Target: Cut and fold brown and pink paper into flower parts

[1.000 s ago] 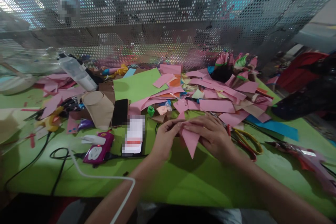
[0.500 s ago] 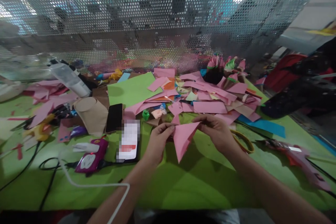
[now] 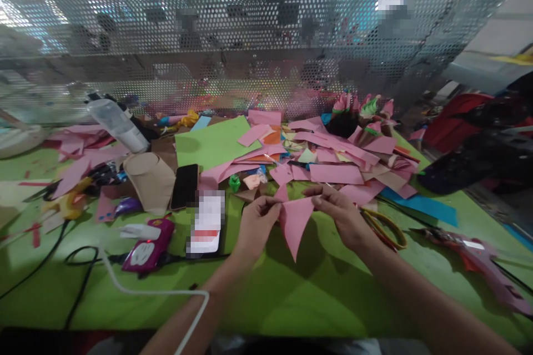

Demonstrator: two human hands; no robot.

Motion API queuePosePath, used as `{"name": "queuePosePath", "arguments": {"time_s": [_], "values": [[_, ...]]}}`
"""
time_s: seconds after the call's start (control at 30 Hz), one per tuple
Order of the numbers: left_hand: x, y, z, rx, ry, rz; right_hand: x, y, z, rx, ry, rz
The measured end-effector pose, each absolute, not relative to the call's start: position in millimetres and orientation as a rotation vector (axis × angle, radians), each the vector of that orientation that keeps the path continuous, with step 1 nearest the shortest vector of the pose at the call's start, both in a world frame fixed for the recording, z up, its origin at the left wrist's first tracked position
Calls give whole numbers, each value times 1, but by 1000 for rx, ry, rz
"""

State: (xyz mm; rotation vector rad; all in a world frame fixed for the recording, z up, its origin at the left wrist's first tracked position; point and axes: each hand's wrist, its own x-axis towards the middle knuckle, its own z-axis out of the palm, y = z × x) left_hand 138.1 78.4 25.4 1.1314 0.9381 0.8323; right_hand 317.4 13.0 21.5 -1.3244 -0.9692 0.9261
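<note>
A folded pink paper [image 3: 296, 224] hangs between my hands, its narrow tip pointing down over the green table [image 3: 291, 305]. My left hand [image 3: 259, 222] pinches its upper left corner between thumb and fingers. At the upper right corner, the thumb and fingers of my right hand [image 3: 339, 213] are closed on the same paper. Beyond the hands lies a pile of pink paper strips [image 3: 336, 173]. Yellow-handled scissors [image 3: 385, 229] rest just right of my right hand, their blades not clearly visible.
Two phones [image 3: 185, 186] lie to the left, near a magenta power strip [image 3: 150, 247] with cables. A pink glue gun [image 3: 478, 258] is at the right. A clear bottle [image 3: 119, 125] leans at the back left, before a perforated metal screen [image 3: 250, 28].
The pink paper has turned slightly, showing a broader, flatter face with its tip further right. Both hands still hold it. The whole view has shifted a little.
</note>
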Motion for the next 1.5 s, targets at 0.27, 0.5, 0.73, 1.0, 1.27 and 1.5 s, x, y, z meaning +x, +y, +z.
{"name": "queuePosePath", "arguments": {"time_s": [0.27,0.5,0.73,1.0,1.27,1.5], "values": [[136,75,29,1306,972,798,319,16,23,-1393,-925,963],[136,75,29,1422,942,814,316,12,28,-1547,-1172,754],[136,74,26,1438,886,795,318,13,31,-1534,-1241,853],[135,77,32,1398,896,714,319,15,25,-1540,-1123,870],[136,77,34,1381,911,696,319,15,27,-1540,-1138,879],[134,80,32,1358,929,705,329,19,26,-1545,-1066,866]]}}
